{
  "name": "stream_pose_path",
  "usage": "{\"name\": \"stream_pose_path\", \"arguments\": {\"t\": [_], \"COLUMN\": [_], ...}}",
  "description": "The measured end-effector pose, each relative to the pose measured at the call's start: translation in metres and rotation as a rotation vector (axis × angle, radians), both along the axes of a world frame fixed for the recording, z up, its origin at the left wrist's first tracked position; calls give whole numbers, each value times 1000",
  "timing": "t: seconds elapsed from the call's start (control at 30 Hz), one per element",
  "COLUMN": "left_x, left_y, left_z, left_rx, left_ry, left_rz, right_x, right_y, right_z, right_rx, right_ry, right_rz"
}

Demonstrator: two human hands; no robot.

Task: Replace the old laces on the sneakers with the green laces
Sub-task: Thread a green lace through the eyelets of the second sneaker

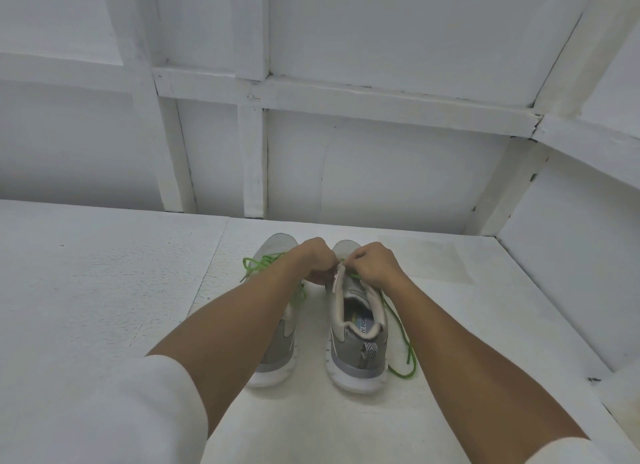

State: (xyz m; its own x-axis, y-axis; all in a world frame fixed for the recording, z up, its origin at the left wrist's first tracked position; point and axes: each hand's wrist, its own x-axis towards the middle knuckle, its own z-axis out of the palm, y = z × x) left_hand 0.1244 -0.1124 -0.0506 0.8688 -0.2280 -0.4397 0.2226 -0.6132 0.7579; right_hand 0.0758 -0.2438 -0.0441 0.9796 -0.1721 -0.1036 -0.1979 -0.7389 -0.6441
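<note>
Centre frame: I see both sneakers heels toward me, toes up-frame, long axes near vertical. Right sneaker [356, 346]: grey mesh, white sole, padded collar. Left sneaker [277, 346] half hidden under forearm. Green lace [403, 332], round cord, trails right. Right hand [372, 264] curled, pinching lace at tongue. Left hand [317, 261] curled alongside; I cannot tell what it holds. Second lace [252, 264] loops left. Rough white table [104, 290].

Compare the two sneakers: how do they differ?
Left hand and right hand work on the right sneaker; the left sneaker is partly hidden under the left forearm. The right sneaker's green lace trails beside its heel; the left sneaker's lace loops near its toe. Both are grey with white soles.
</note>
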Motion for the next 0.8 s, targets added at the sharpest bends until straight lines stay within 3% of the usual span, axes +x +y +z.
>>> {"name": "stream_pose_path", "arguments": {"t": [0.13, 0.23, 0.3, 0.4, 0.43, 0.47, 0.53, 0.7, 0.73, 0.8], "left_x": [2, 8, 16, 30, 35, 36, 33, -12, -19, -27], "left_y": [0, 15, 33, 72, 85, 92, 89, 14, 3, -7], "left_z": [-2, 22, 49, 105, 122, 136, 139, 45, 32, 26], "left_rx": [75, -146, -550, -1444, -1551, -1513, -1186, 265, 467, 677], "left_ry": [-136, -205, -187, -84, -121, -188, -348, -442, -475, -489], "left_rz": [-10, 135, 336, 630, 675, 675, 569, -316, -409, -470], "right_x": [-14, -39, -57, -74, -77, -78, -80, -82, -83, -83], "right_y": [1, 3, 3, 1, 0, -1, 1, 8, 8, 8], "right_z": [13, 15, 8, -5, -8, -9, -12, -18, -18, -18], "right_rx": [82, 150, 127, 156, 188, 222, 279, 331, 332, 341], "right_ry": [-167, -158, -93, -94, -118, -142, -177, -216, -219, -223], "right_rz": [-168, -236, -247, -297, -314, -327, -351, -410, -413, -414]}}
